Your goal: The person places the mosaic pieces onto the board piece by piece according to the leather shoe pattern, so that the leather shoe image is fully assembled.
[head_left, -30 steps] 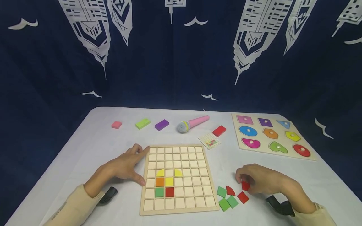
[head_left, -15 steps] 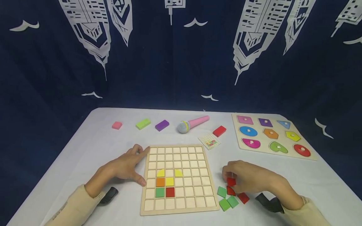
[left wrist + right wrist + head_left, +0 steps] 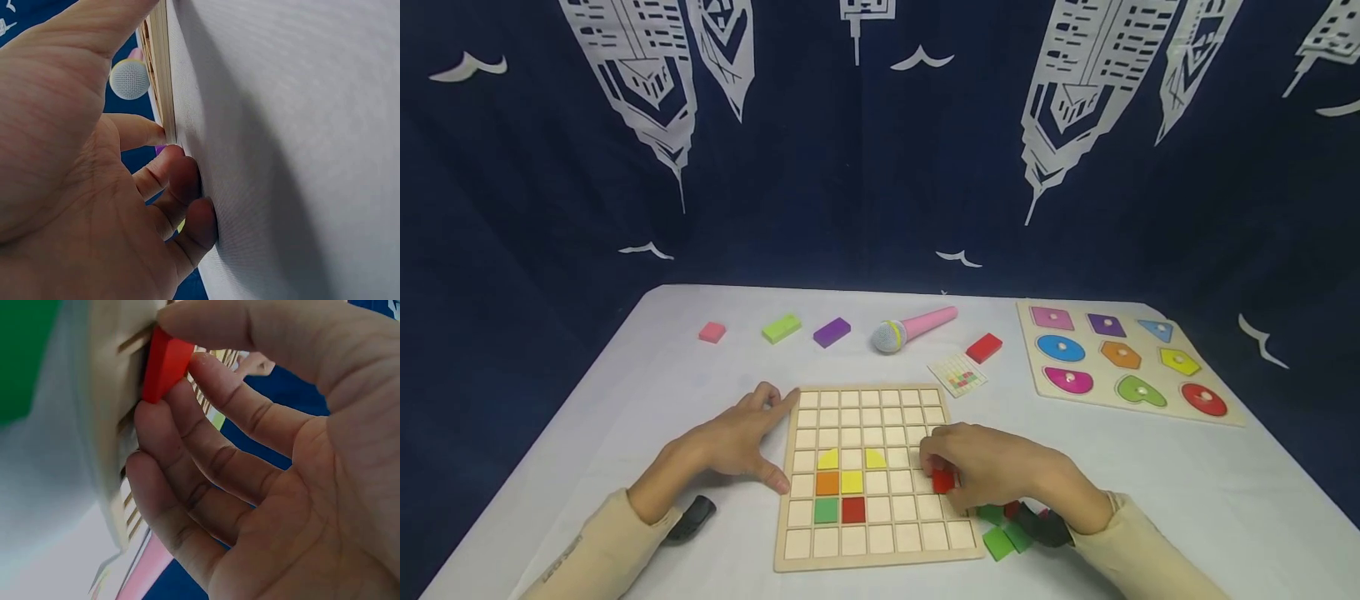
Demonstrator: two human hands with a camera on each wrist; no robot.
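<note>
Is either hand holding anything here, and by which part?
The right hand pinches a red tile by its edges, thumb against fingers, over the grid board. The left hand holds nothing; it rests against the board's left edge.

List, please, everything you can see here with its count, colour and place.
Grid board: one, pale wood, table centre; six coloured tiles set in it.
Red tile: one, pinched over the board's right side.
Loose tiles: green and red, right of the board, partly hidden.
Blocks: pink, green, purple, red, far row.
Microphone: one, pink.
Pattern card: one.
Shape puzzle: one, far right.
Left hand: flat against the board's left edge.
Right hand: holds the red tile.
</note>
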